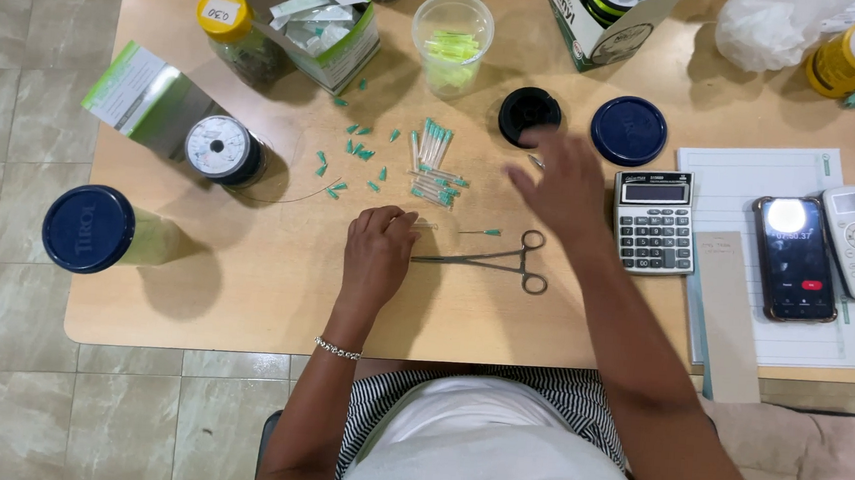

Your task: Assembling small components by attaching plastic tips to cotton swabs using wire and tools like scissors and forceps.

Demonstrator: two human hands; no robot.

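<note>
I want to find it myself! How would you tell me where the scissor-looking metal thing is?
Look at the wooden table, in the middle near the front edge. The metal clamp lies flat there between the left hand and the grey calculator. It is the only shiny steel tool with two finger rings; the little pieces above it are green-tipped plastic.

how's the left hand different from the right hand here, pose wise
The left hand rests curled on the table, fingertips by the metal forceps; the right hand hovers open with fingers spread, blurred, further up near the black lid. The left wrist wears a beaded bracelet; the right wrist is bare. Neither hand plainly grips anything, and both reach over the same table near the green-tipped needles.
</note>
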